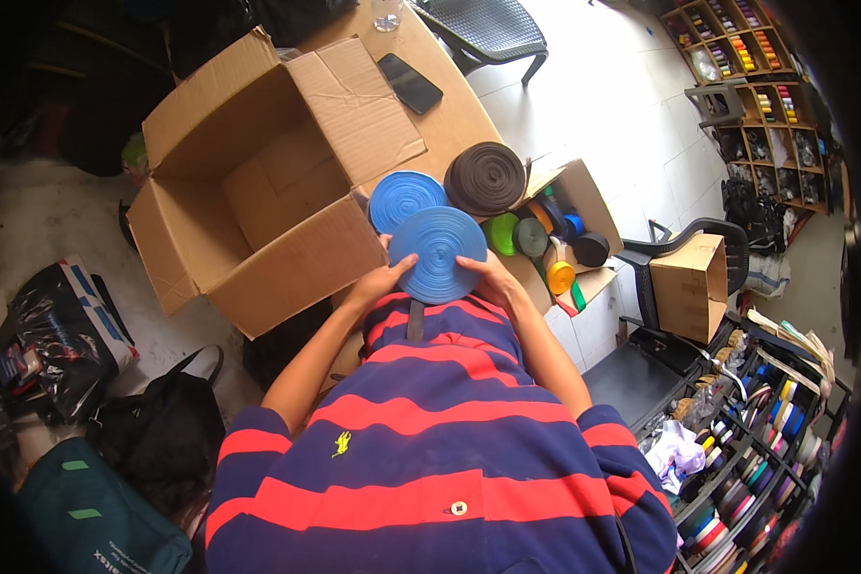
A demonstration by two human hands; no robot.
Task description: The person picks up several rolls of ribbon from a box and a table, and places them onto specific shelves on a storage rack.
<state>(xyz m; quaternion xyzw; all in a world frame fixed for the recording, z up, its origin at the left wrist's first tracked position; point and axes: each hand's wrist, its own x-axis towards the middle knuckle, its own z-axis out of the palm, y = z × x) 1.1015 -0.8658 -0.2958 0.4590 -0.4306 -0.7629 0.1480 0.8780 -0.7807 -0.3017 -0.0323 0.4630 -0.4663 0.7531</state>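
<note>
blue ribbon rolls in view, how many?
2. One blue roll is held between the left hand and right hand; a second blue roll lies just behind it. Others may be hidden.

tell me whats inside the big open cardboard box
The big open cardboard box shows only bare brown walls and floor; nothing lies in the visible part. Its near flap covers the front corner, so that part cannot be seen.

The blue roll [437,253] hides both palms, the box of rolls [584,206] lies partly behind it, and shelf spools [737,53] are too small to tell
</note>
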